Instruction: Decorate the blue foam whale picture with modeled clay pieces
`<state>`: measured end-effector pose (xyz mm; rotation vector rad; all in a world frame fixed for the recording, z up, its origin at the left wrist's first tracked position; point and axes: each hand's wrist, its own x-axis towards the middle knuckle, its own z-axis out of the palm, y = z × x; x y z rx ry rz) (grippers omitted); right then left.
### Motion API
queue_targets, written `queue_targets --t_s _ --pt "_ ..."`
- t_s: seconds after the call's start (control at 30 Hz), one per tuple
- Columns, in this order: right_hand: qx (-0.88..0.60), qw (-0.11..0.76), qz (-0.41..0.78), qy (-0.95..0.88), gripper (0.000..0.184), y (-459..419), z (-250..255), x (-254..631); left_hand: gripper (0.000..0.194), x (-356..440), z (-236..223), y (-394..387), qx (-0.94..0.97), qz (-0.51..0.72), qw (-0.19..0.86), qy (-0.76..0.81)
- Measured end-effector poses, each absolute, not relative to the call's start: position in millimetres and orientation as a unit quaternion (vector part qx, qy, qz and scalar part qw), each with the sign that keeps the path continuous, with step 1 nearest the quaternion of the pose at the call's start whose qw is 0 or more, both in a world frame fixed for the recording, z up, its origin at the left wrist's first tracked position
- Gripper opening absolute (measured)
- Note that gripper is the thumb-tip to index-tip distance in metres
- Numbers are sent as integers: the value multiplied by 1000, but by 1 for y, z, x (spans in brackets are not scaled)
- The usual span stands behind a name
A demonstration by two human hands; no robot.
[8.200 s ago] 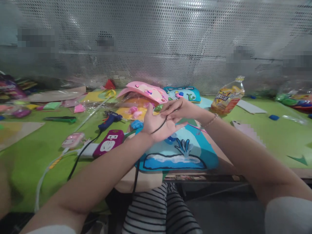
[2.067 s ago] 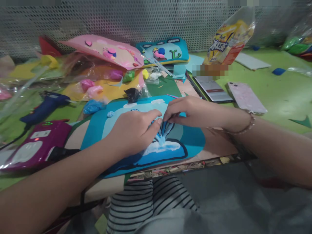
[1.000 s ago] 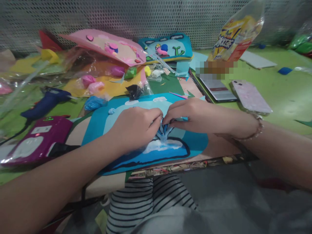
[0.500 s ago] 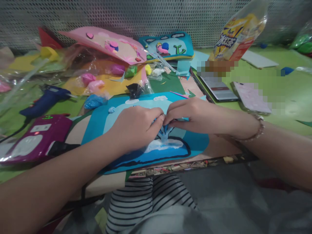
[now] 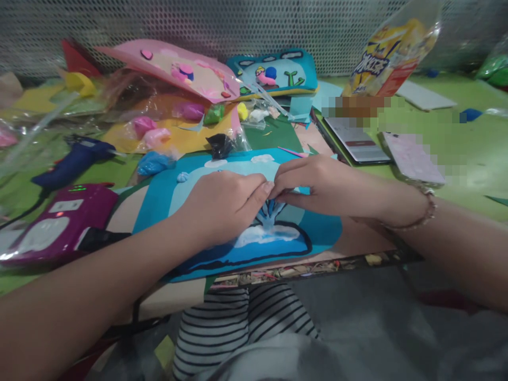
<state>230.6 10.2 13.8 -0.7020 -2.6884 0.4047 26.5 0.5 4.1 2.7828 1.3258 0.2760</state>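
Note:
A blue craft picture with white clay waves and a dark outline lies at the table's near edge. Both my hands rest on it, fingertips meeting over a small spout shape. My left hand is curled, its fingers pressed together at the tips. My right hand pinches at the same spot, a bracelet on its wrist. What the fingertips hold is too small to make out.
A purple power strip and a blue glue gun lie at left. Bagged clay lumps and a pink craft board sit behind. A second blue picture, a snack bag and two phones are at right.
Eight seconds ago my hands were raised, winding a black strand. Since then they have come down onto the blue picture; in the last second the fingertips only shifted slightly.

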Motion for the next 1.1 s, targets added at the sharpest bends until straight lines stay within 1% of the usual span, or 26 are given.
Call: queue_targets --t_s 0.17,0.6,0.83,1.1 --pt "-245 164 147 -944 19 11 13 230 44 27 4 1 899 91 33 427" --pt "-219 182 133 -949 18 12 10 229 44 25 4 0 900 114 15 421" --pt "-221 172 144 -949 16 11 9 229 45 26 4 0 898 115 22 423" --pt "-245 154 141 -947 20 8 14 229 47 25 5 0 901 112 45 417"
